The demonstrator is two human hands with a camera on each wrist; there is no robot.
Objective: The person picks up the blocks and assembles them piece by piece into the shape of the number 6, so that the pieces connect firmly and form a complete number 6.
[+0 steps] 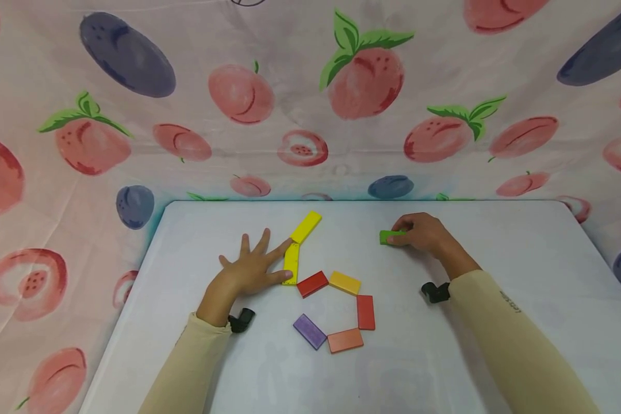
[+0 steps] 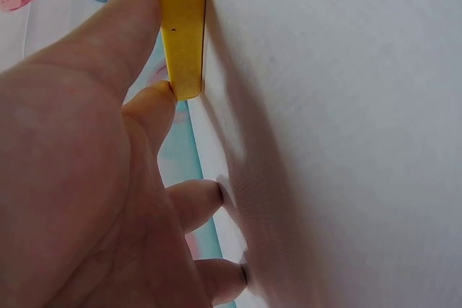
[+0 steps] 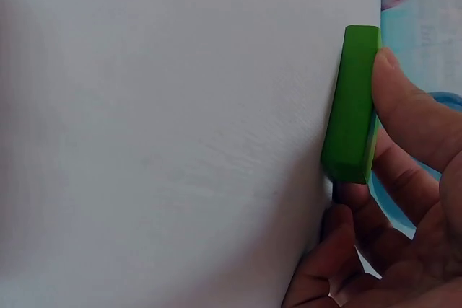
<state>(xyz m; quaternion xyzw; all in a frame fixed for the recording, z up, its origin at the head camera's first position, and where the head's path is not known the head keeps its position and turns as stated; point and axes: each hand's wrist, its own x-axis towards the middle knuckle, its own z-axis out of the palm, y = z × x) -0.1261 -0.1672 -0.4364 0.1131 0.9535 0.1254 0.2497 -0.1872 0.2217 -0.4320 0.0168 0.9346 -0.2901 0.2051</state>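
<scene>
My left hand (image 1: 250,270) lies spread, its index finger and thumb at the two ends of a yellow domino block (image 1: 291,265). The same block (image 2: 184,30) shows at the thumb and index fingertips in the left wrist view. A second yellow domino block (image 1: 306,227) slants up and right from its far end. At the back right, my right hand (image 1: 421,233) pinches a green domino block (image 1: 385,237). In the right wrist view the thumb lies along the green block (image 3: 352,106), with the other fingers curled beneath and behind it.
A curve of flat blocks continues from the near yellow one: red (image 1: 312,284), amber (image 1: 345,283), red (image 1: 365,312), orange (image 1: 345,340) and purple (image 1: 310,332). The white table (image 1: 419,368) ends at a fruit-print cloth (image 1: 300,86) behind. Black cameras sit at both wrists.
</scene>
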